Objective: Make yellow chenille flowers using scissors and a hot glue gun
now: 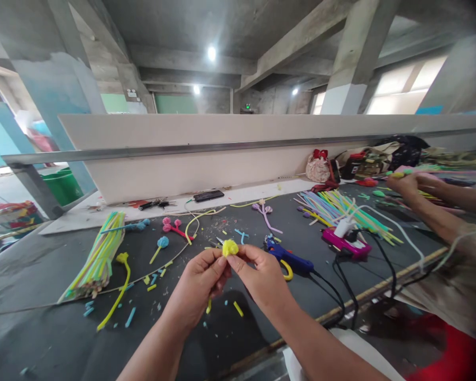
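While the left hand [200, 278] and right hand [264, 272] together pinched a fuzzy yellow chenille ball [230, 247], I judged light, even pressure best, lest it flatten.

Between the person's left hand [198, 274] and right hand [261, 271] sits a ball [230, 248]. From it, on the table [51, 328], a stem bundle [97, 254] lies at nine o'clock, a glue gun [297, 260] at three, a power strip [359, 250] farther out, spread stems [335, 203] at two, a phone [208, 196] at eleven; an upright panel [198, 172] stands behind at twelve.
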A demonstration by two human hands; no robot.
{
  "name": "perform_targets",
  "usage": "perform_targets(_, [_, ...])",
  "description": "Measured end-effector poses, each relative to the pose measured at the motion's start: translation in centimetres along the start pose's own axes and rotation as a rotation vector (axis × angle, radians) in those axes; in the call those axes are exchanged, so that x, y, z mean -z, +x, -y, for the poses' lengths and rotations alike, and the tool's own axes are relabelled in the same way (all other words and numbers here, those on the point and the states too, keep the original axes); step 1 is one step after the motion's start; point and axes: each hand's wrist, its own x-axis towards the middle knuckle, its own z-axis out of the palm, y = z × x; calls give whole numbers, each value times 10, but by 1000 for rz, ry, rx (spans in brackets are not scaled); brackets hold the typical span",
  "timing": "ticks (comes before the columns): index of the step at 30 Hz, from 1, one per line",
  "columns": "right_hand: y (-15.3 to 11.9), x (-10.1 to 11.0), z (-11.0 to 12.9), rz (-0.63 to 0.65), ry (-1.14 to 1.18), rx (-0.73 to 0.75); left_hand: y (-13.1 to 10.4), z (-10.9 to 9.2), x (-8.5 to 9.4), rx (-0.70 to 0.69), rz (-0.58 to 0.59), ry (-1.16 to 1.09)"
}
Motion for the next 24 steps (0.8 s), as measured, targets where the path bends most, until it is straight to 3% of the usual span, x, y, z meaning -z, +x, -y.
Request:
perform_targets(6, [-2, 1, 3, 50, 21, 20, 1, 5, 3, -14, -64, 2])
perform_targets(11, [-4, 0, 2, 69, 95, -4, 1, 6, 3, -67, -145, 168])
perform_targets(14, [-3, 1, -1, 61, 130, 7, 0, 3, 4, -85, -126, 220])
perform_targets(18, [-3, 2, -4, 75, 158, 46, 0, 1, 5, -52, -62, 120])
perform_targets(24, [-4, 0, -3, 95, 173, 76, 1, 2, 4, -1, -57, -54])
